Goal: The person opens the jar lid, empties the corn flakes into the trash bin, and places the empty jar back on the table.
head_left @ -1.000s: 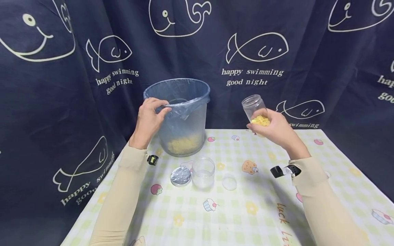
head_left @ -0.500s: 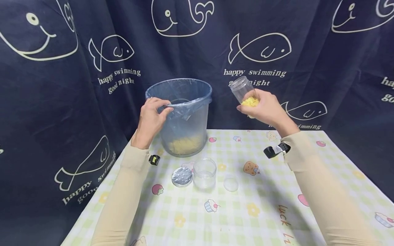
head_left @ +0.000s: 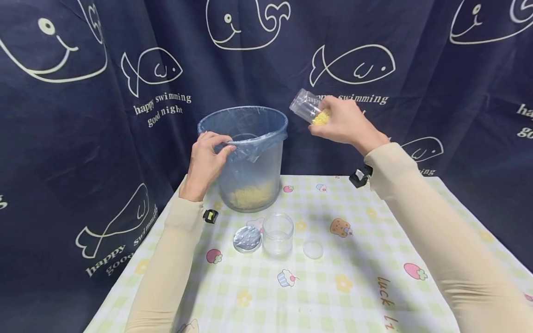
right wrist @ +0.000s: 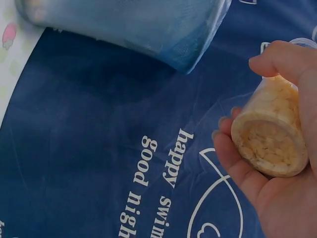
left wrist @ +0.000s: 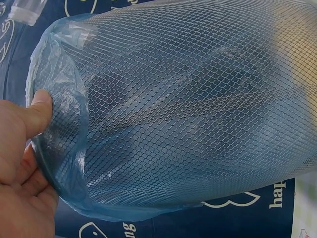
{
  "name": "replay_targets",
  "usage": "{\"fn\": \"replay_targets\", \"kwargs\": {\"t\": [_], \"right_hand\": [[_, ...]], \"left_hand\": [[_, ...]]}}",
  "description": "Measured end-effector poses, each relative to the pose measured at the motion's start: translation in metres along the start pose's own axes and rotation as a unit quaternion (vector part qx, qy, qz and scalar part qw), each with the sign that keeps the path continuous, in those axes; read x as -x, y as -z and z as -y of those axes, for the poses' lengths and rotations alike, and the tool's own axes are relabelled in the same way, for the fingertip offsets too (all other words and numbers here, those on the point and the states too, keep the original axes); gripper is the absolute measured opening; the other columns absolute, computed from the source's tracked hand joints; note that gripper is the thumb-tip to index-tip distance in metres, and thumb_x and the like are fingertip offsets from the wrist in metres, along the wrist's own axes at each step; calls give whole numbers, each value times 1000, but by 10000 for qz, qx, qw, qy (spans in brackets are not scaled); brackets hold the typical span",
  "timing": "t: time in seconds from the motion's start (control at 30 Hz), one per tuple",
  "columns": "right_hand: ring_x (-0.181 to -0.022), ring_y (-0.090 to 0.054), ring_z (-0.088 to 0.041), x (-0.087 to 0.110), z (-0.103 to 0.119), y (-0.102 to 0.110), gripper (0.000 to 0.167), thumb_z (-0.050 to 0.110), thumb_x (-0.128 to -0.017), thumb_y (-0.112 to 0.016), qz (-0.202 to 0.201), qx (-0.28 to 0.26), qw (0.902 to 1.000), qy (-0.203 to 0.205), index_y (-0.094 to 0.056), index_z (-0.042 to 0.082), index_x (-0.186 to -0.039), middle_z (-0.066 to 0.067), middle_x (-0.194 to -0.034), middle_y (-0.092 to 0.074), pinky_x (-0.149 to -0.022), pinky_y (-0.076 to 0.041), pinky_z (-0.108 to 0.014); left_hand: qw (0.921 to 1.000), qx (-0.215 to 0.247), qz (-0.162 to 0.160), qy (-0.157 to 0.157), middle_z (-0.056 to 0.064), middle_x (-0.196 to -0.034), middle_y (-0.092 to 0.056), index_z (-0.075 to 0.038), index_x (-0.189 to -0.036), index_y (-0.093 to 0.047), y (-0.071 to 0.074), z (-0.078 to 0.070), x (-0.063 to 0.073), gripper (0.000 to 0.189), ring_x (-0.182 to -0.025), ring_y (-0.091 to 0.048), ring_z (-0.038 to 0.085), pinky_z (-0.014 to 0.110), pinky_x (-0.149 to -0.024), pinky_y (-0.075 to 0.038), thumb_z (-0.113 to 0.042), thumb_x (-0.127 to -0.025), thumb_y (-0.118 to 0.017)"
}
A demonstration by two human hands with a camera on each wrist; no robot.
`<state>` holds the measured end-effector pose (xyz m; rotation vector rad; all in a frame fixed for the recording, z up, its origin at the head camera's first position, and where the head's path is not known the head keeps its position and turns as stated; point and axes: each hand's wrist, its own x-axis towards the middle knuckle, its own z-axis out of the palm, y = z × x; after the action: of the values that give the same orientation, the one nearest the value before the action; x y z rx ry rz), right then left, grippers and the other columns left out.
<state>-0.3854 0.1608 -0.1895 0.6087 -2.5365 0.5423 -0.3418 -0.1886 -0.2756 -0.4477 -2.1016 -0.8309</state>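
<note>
In the head view my right hand point(head_left: 347, 121) grips a clear plastic jar point(head_left: 306, 105) in the air, right of the bin's rim. The jar tilts with its open mouth toward the upper left, and small yellow pieces point(head_left: 321, 118) lie in its lower part. The right wrist view shows the jar's base point(right wrist: 270, 146) with pale yellow pieces behind it. My left hand point(head_left: 208, 159) pinches the near-left rim of a mesh-patterned trash bin point(head_left: 260, 169), lined with a blue plastic bag point(left wrist: 74, 129). Yellow material point(head_left: 251, 196) shows through the bin's lower wall.
On the checkered tablecloth point(head_left: 308, 300), in front of the bin, stand a second clear jar point(head_left: 278, 233), a foil-topped round lid point(head_left: 247, 239) and a clear round disc point(head_left: 312, 249). A dark blue fish-print curtain point(head_left: 258, 69) hangs behind and at the sides.
My right hand has carried the jar up and left toward the bin, and the jar has tipped further to the left. The left hand stays on the rim.
</note>
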Motion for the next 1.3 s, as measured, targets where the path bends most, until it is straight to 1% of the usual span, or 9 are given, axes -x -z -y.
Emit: {"fn": "replay_targets", "kwargs": {"t": [0.2, 0.43, 0.6, 0.73, 0.83, 0.97, 1.1, 1.3], "right_hand": [[-79, -58, -31, -13, 6, -5, 37, 29, -79, -74, 172, 34, 9996, 208, -62, 5, -105, -11, -90, -63, -67, -45, -38], [-80, -58, -33, -23, 15, -12, 36, 23, -77, -75, 260, 438, 9972, 543, -55, 4, -101, -13, -89, -62, -72, -47, -40], [-82, -59, -34, -28, 22, -15, 40, 22, -76, -78, 401, 635, 9947, 699, -56, 4, -104, -13, -91, -63, -75, -49, -44], [-83, -59, -37, -33, 26, -16, 40, 20, -75, -78, 402, 952, 9902, 942, -57, 3, -104, -15, -92, -63, -77, -50, -49], [-87, -60, -39, -38, 31, -14, 40, 17, -75, -77, 457, 1219, 9858, 1064, -56, 2, -105, -17, -96, -64, -80, -51, -53], [-94, -61, -40, -43, 39, -12, 42, 14, -77, -76, 600, 1432, 9821, 1064, -55, 1, -111, -19, -104, -65, -86, -52, -56], [-98, -60, -40, -49, 45, -13, 44, 12, -78, -77, 715, 1571, 9794, 1050, -55, 0, -114, -21, -110, -65, -88, -53, -58], [-104, -59, -42, -54, 51, -12, 48, 12, -79, -78, 757, 1825, 9747, 1049, -56, -1, -119, -23, -115, -64, -92, -53, -61]], "left_hand": [[10000, -40, -10, -2, 11, -98, -72, -6, -103, -81, 0, 0, 1, 19, -99, -63, 30, 43, -94, -49, -12, -85, -85], [10000, -26, -35, -31, 11, -96, -72, -4, -103, -81, -2, 1, 1, 19, -99, -62, 31, 43, -94, -49, -11, -86, -85], [10000, -20, -35, -25, 10, -97, -72, -5, -103, -81, -2, 1, 2, 19, -99, -63, 30, 43, -93, -50, -11, -86, -85], [10000, -19, -44, -42, 10, -97, -72, -6, -103, -81, -2, 1, 1, 18, -99, -63, 30, 43, -92, -50, -11, -86, -85], [10000, -58, -43, -31, 10, -97, -72, -6, -103, -81, -1, 0, 1, 18, -99, -62, 30, 43, -92, -50, -12, -86, -85], [10000, -76, -25, -12, 9, -97, -72, -7, -103, -81, -1, 1, 0, 19, -100, -63, 29, 43, -94, -50, -13, -86, -85], [10000, -44, -34, 31, 10, -97, -72, -7, -103, -81, -2, 2, 0, 19, -100, -63, 29, 43, -95, -50, -12, -86, -85], [10000, -1, -50, 65, 10, -97, -72, -6, -104, -81, -2, 1, 0, 20, -100, -62, 29, 42, -94, -50, -12, -85, -85]]}}
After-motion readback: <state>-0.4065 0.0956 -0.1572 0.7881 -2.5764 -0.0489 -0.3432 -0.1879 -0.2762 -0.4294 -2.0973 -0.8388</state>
